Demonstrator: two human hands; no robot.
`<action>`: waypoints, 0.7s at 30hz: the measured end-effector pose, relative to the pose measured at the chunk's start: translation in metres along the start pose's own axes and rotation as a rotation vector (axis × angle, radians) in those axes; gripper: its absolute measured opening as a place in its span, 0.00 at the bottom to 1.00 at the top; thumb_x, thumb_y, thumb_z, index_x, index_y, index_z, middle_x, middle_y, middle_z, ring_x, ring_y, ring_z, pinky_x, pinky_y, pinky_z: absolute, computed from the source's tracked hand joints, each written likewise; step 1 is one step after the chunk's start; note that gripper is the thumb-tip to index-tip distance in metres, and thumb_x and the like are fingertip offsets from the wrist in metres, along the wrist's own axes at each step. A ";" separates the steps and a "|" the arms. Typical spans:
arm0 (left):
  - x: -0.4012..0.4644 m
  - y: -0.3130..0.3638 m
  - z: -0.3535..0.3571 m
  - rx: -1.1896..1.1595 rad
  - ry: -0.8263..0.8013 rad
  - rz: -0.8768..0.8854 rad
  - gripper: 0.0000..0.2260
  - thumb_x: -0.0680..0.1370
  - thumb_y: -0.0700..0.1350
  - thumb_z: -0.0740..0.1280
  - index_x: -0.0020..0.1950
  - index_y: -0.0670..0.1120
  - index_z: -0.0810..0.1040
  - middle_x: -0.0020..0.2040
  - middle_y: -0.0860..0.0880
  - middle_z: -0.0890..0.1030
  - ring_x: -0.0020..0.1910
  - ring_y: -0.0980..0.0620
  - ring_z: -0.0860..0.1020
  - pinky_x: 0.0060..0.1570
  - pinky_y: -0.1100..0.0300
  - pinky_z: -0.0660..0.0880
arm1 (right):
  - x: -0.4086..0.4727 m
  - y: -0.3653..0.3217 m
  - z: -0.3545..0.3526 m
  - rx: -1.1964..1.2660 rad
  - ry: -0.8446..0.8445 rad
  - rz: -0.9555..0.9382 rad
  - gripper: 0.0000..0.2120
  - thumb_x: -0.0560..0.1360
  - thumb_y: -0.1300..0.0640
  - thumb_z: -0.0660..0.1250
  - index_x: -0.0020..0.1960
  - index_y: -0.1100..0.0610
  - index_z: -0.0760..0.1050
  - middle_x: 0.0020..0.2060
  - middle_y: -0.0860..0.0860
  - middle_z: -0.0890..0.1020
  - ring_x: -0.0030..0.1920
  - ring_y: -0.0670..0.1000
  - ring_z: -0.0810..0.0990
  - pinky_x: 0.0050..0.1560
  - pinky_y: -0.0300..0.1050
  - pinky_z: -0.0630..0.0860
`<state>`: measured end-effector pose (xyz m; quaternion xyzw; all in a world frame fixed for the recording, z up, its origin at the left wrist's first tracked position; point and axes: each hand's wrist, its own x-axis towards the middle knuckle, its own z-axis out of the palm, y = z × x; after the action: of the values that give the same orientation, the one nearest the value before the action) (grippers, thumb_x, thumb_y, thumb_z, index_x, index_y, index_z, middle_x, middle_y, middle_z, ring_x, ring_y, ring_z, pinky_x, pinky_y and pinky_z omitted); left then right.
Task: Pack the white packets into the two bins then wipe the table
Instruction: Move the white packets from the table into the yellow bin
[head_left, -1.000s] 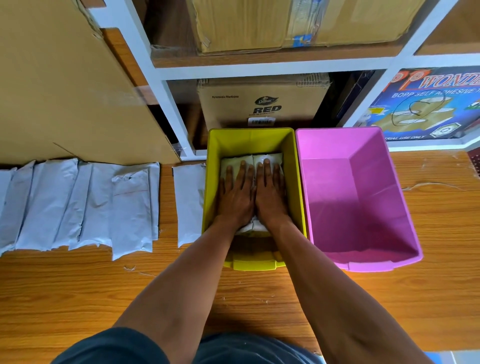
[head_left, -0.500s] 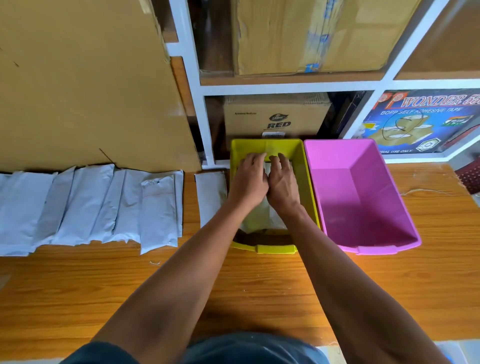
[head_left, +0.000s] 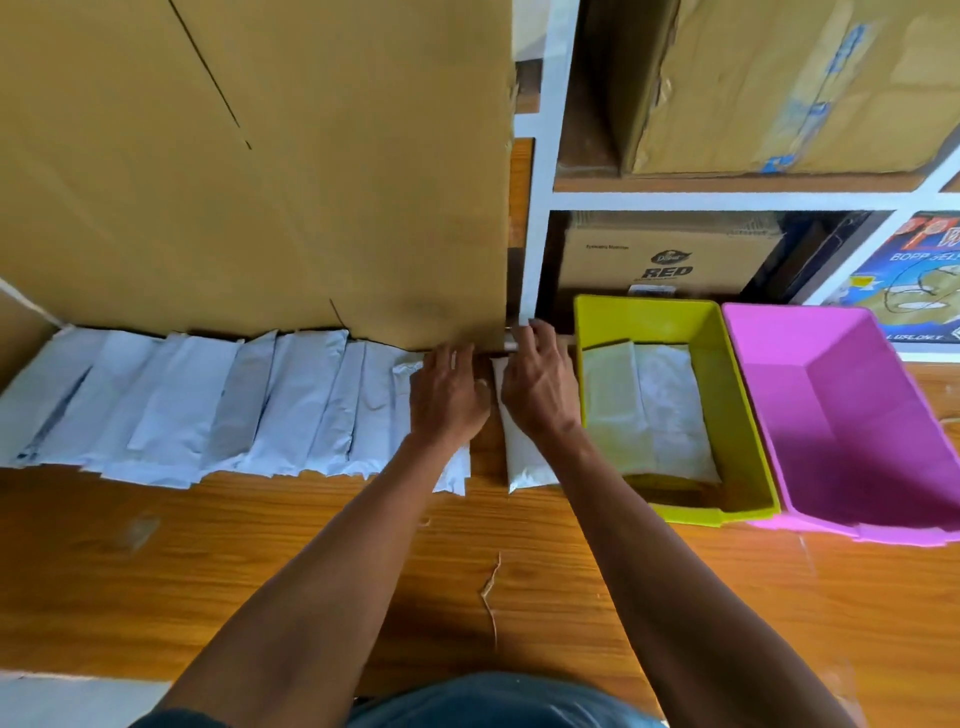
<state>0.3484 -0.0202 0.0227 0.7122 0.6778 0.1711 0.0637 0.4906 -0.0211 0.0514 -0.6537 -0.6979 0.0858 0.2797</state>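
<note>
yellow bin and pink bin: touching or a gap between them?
Touching. In the head view the yellow bin and pink bin stand side by side on the table, rims pressed together along their shared side, no wood showing between.

Wooden table (head_left: 260, 571) – white shelving (head_left: 550, 156) behind, stacked with cardboard boxes (head_left: 779, 88)

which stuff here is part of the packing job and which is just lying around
Part of the job: white packets in a row on the table, yellow bin with packets inside, pink bin, left hand, right hand.

Just there: big cardboard sheet, shelf boxes, tape carton.
</note>
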 end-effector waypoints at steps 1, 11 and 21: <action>-0.002 -0.012 0.003 0.026 -0.049 -0.022 0.27 0.81 0.51 0.67 0.78 0.44 0.69 0.77 0.41 0.71 0.74 0.38 0.70 0.67 0.40 0.74 | -0.002 -0.006 0.009 -0.015 -0.057 0.026 0.24 0.78 0.57 0.57 0.73 0.60 0.69 0.71 0.61 0.71 0.65 0.66 0.73 0.60 0.62 0.77; -0.009 -0.078 0.041 0.118 -0.369 -0.092 0.37 0.81 0.65 0.63 0.86 0.57 0.53 0.87 0.48 0.48 0.84 0.35 0.49 0.77 0.37 0.60 | -0.041 0.029 0.094 -0.284 -0.459 0.293 0.38 0.81 0.37 0.63 0.84 0.43 0.49 0.85 0.56 0.42 0.81 0.71 0.53 0.74 0.69 0.64; -0.006 -0.080 0.059 0.034 -0.365 -0.055 0.40 0.81 0.61 0.64 0.87 0.60 0.44 0.86 0.51 0.37 0.84 0.34 0.39 0.79 0.32 0.53 | -0.031 0.027 0.107 -0.285 -0.404 0.308 0.37 0.82 0.40 0.62 0.84 0.40 0.48 0.84 0.59 0.36 0.77 0.73 0.58 0.71 0.71 0.67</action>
<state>0.2927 -0.0123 -0.0593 0.7137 0.6769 0.0257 0.1782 0.4594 -0.0206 -0.0590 -0.7541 -0.6372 0.1570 0.0241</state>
